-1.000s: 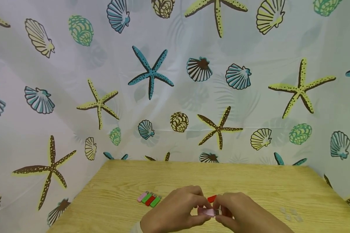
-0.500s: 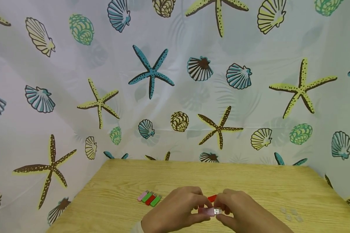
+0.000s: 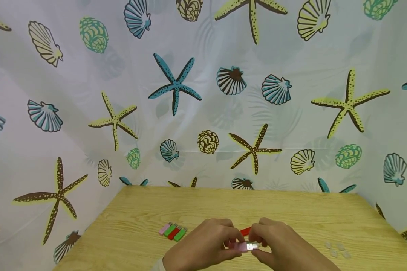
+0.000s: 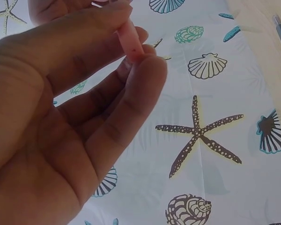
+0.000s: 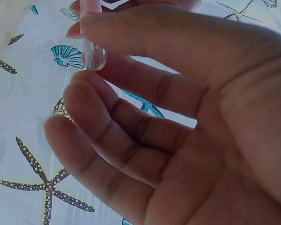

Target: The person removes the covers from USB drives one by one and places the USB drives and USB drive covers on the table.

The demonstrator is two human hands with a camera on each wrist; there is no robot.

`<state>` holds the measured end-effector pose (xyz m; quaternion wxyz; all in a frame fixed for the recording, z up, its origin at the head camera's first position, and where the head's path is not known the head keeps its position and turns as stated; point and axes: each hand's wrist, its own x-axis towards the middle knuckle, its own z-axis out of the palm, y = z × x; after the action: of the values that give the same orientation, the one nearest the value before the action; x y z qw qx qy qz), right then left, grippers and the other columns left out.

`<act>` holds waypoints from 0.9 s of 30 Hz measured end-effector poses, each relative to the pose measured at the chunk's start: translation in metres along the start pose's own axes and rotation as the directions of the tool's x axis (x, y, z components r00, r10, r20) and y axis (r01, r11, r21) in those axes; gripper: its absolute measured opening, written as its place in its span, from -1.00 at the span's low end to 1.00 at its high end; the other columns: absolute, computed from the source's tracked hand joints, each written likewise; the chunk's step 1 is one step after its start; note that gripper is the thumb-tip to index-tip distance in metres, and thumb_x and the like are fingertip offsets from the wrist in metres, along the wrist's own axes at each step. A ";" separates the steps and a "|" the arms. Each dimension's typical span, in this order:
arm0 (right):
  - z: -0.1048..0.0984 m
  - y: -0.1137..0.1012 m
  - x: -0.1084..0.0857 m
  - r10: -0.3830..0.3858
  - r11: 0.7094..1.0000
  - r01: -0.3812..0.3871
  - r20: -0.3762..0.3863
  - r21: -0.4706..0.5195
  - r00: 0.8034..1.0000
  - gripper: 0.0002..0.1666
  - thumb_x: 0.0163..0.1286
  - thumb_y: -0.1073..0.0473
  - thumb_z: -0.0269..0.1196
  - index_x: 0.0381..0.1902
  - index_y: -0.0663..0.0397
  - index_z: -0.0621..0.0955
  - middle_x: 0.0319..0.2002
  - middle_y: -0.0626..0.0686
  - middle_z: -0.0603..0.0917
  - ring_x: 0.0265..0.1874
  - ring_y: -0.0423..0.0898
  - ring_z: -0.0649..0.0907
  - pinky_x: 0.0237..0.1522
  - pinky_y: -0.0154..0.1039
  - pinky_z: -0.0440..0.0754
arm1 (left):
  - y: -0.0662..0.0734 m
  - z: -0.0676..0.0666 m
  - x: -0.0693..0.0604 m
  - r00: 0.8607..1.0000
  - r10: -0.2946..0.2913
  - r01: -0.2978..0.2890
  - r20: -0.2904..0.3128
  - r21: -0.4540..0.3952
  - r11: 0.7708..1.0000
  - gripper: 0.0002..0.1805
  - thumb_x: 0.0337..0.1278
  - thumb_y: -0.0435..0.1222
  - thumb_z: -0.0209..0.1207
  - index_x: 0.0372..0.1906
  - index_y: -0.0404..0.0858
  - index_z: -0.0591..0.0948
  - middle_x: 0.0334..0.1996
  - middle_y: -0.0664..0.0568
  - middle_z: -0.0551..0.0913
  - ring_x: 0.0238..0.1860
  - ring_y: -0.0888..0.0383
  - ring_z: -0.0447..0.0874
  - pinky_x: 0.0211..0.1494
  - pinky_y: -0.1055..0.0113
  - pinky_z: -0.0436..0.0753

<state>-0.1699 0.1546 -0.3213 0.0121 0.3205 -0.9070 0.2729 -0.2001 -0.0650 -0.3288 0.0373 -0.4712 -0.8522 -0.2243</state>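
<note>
Between the thumb and fingers of my left hand (image 3: 203, 244) is a pink USB stick (image 3: 239, 247), its metal plug (image 3: 250, 246) pointing right. My right hand (image 3: 274, 241) pinches a clear cap (image 3: 256, 245) at the plug end. The left wrist view shows the pink body (image 4: 130, 41) gripped near its end by the left hand (image 4: 79, 108). In the right wrist view, the clear cap (image 5: 95, 57) sits over the plug, below the pink body (image 5: 90, 6), with the thumb of the right hand (image 5: 168, 126) against it. How far the cap is on, I cannot tell.
On the wooden table (image 3: 149, 207), a pink stick (image 3: 164, 229), a green one (image 3: 170, 229), a red one (image 3: 174, 233) and another green one (image 3: 180, 234) lie side by side. Another red piece (image 3: 245, 231) lies behind the hands. Several clear caps (image 3: 334, 253) are at right.
The metal plug, dark a second ago, now shows bright between the hands, and the stick looks slightly turned. Both hands have stayed nearly in place, keeping their hold.
</note>
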 end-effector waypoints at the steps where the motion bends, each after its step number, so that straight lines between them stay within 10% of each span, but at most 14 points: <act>1: 0.000 0.000 0.000 0.010 1.000 -0.010 0.002 0.001 1.000 -0.85 0.19 0.17 0.40 -0.32 -0.12 0.61 -0.40 -0.27 0.50 -0.45 -0.36 0.46 -0.41 -0.37 0.54 | 0.000 0.000 0.000 1.000 -0.004 0.004 0.002 -0.001 1.000 -0.82 0.21 -0.12 0.25 -0.18 -0.07 0.74 -0.38 0.33 0.58 -0.41 0.56 0.46 -0.33 0.70 0.45; 18: -0.006 0.004 -0.004 -0.002 0.999 0.000 -0.044 -0.042 0.999 -0.79 0.15 0.24 0.42 -0.35 -0.09 0.58 -0.42 -0.25 0.50 -0.50 -0.34 0.45 -0.46 -0.38 0.52 | -0.007 -0.001 -0.001 0.998 0.041 -0.038 -0.054 0.068 0.997 -0.94 0.20 -0.22 0.28 -0.25 -0.07 0.71 -0.44 0.33 0.57 -0.46 0.55 0.45 -0.40 0.71 0.41; 27: -0.012 0.012 -0.008 -0.008 0.995 -0.004 -0.112 -0.105 0.994 -0.78 0.16 0.21 0.41 -0.36 -0.13 0.55 -0.43 -0.29 0.48 -0.49 -0.35 0.44 -0.46 -0.36 0.50 | -0.015 -0.004 0.001 0.988 -0.136 0.143 -0.079 0.091 0.985 -0.93 0.16 -0.14 0.30 -0.34 -0.02 0.71 -0.51 0.38 0.59 -0.48 0.48 0.51 -0.41 0.59 0.45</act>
<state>-0.1724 0.1731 -0.3190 0.0799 0.3044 -0.9177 0.2425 -0.2135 -0.0727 -0.3303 0.0750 -0.3994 -0.8912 -0.2017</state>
